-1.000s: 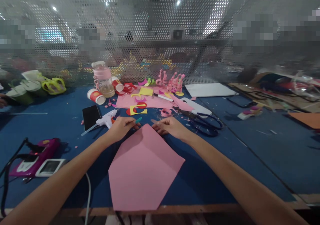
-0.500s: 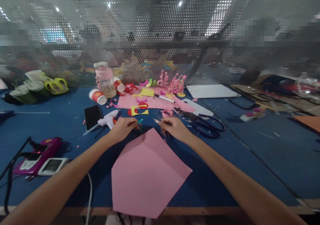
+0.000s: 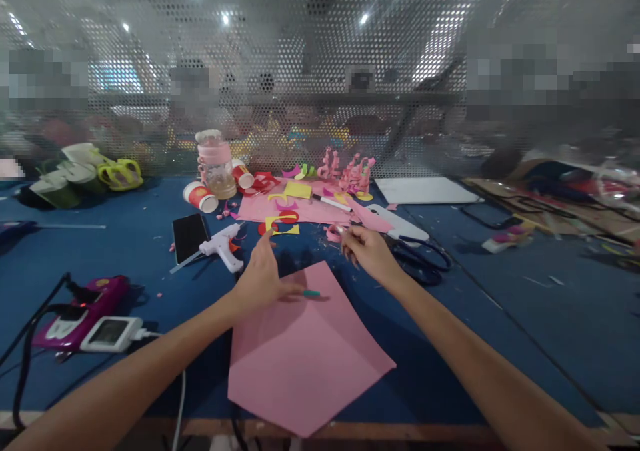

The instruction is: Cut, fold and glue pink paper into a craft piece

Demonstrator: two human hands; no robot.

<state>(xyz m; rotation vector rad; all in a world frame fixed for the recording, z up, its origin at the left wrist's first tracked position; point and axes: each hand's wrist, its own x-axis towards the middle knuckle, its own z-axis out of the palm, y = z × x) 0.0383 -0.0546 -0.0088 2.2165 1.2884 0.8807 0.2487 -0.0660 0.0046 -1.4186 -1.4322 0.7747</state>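
Observation:
A large pink paper sheet (image 3: 310, 351) with cut corners lies in front of me, reaching over the table's front edge. My left hand (image 3: 265, 274) is over its upper left edge, fingers stretched forward and thumb spread across the paper, its green nail showing. My right hand (image 3: 369, 251) is beyond the sheet with its fingers curled. Its fingertips are at a small pink ring-shaped piece (image 3: 332, 233); whether they grip it is unclear. Dark-handled scissors (image 3: 425, 257) lie just right of that hand. A white glue gun (image 3: 223, 245) rests left of my left hand.
A phone (image 3: 190, 237) and a purple power strip (image 3: 103, 297) lie to the left. Paper cups (image 3: 201, 197), a bottle (image 3: 217, 171), coloured scraps and pink curled paper pieces (image 3: 350, 171) stand at the back, before a perforated screen. A white board (image 3: 425, 191) is back right.
My left hand has opened from a pinch and come down onto the sheet's upper left edge. My right hand has moved slightly forward and right to the pink ring-shaped piece. The sheet has turned slightly.

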